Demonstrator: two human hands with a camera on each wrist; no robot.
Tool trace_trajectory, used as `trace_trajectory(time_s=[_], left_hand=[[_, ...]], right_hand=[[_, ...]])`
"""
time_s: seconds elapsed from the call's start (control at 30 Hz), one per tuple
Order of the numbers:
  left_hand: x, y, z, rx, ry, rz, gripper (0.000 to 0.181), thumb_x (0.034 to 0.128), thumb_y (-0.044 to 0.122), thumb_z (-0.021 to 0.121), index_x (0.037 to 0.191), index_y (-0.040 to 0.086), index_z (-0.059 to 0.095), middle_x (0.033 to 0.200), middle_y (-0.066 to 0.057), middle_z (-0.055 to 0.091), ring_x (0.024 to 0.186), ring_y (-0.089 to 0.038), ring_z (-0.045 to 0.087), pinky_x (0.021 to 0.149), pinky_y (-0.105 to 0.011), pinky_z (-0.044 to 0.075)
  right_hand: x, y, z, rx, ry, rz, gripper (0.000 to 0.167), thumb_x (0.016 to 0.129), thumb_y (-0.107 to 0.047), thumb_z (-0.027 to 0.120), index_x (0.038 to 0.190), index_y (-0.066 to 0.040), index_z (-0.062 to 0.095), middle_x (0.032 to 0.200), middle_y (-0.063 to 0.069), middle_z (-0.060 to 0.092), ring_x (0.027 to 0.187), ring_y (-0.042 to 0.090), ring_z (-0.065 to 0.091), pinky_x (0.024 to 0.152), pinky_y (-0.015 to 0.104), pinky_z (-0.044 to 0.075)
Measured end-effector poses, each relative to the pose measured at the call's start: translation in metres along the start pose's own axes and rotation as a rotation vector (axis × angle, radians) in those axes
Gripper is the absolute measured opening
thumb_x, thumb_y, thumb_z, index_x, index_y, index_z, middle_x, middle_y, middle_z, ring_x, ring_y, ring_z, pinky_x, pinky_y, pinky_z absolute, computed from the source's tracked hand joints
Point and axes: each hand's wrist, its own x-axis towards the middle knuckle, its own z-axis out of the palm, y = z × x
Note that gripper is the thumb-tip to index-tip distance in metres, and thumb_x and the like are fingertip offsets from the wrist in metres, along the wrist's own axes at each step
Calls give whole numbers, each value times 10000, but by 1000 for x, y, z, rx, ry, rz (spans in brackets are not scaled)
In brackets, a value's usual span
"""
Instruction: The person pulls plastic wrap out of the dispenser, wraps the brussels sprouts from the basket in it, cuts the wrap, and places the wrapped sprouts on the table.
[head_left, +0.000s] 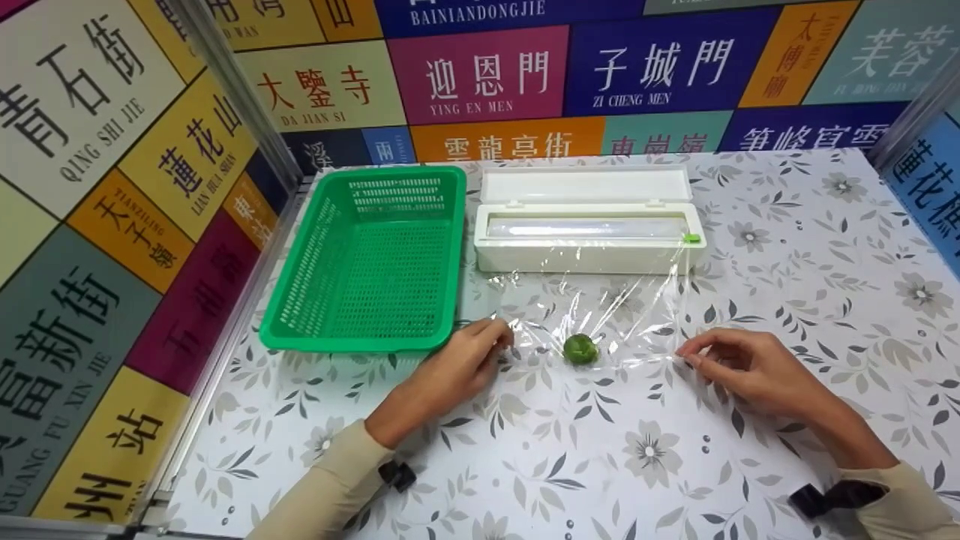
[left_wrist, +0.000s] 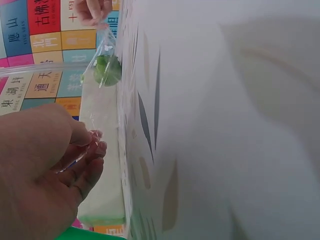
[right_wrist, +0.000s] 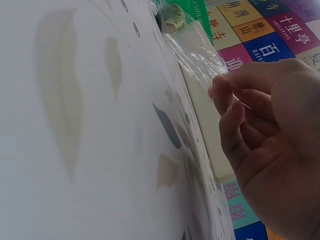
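Note:
Clear plastic film point(head_left: 637, 307) stretches from a roll point(head_left: 585, 228) in a white box point(head_left: 589, 259) toward the person. A small green round item point(head_left: 580, 349) lies at the film's near edge, between the hands. The left hand point(head_left: 469, 360) pinches the film's left corner; the left wrist view shows this hand point(left_wrist: 55, 165) with film between thumb and fingers. On the other side the right hand point(head_left: 757, 367) pinches the right corner between thumb and index finger, as the right wrist view shows for the hand point(right_wrist: 280, 130). Whether the film covers the item or lies under it, I cannot tell.
A green plastic basket point(head_left: 390, 277) stands left of the box, its near right corner close to the left hand. The box's raised lid point(head_left: 585, 185) is at the back, and a green slider point(head_left: 691, 238) sits at its right end. Lettered panels point(head_left: 480, 75) rise behind the patterned table point(head_left: 787, 262).

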Motion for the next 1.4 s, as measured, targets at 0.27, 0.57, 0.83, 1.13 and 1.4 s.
trace_trajectory(time_s=[0.27, 0.57, 0.83, 1.13, 1.4], left_hand=[[5, 0, 3, -41, 17, -100, 181, 1046, -48, 546, 1183, 20, 643, 1061, -116, 705, 969, -202, 678, 827, -255, 609], [7, -3, 7, -116, 49, -76, 200, 1028, -112, 538, 1147, 4, 649, 995, -146, 695, 875, -194, 697, 735, -205, 605], [4, -3, 7, -150, -9, -113, 145, 1038, -41, 587, 1122, 20, 689, 1048, -138, 710, 928, -205, 712, 799, -227, 621], [7, -3, 7, -189, -14, -160, 191, 1019, 50, 733, 1178, -10, 646, 973, -97, 722, 862, -184, 707, 743, -279, 626], [8, -4, 7, -162, -9, -155, 94, 1063, 92, 683, 1099, 33, 747, 1050, -86, 734, 933, -167, 718, 799, -213, 619]], right_hand=[[3, 5, -2, 0, -6, 120, 177, 1092, -223, 664, 1204, -101, 727, 886, 112, 757, 693, 241, 716, 557, 335, 604], [5, 6, -1, -65, 23, 93, 210, 991, -219, 809, 1193, -168, 784, 956, 40, 787, 723, 187, 737, 637, 263, 619], [3, 6, -1, -49, 59, 98, 99, 1002, -205, 797, 1091, -163, 804, 796, 72, 764, 581, 209, 672, 454, 295, 529], [3, 7, -1, -54, 97, 18, 54, 988, -121, 801, 1016, -165, 813, 1109, 57, 765, 642, 137, 665, 526, 223, 541], [5, 7, -2, -95, 161, 83, 68, 975, -172, 825, 1042, -177, 817, 939, 59, 776, 651, 107, 643, 542, 220, 526]])
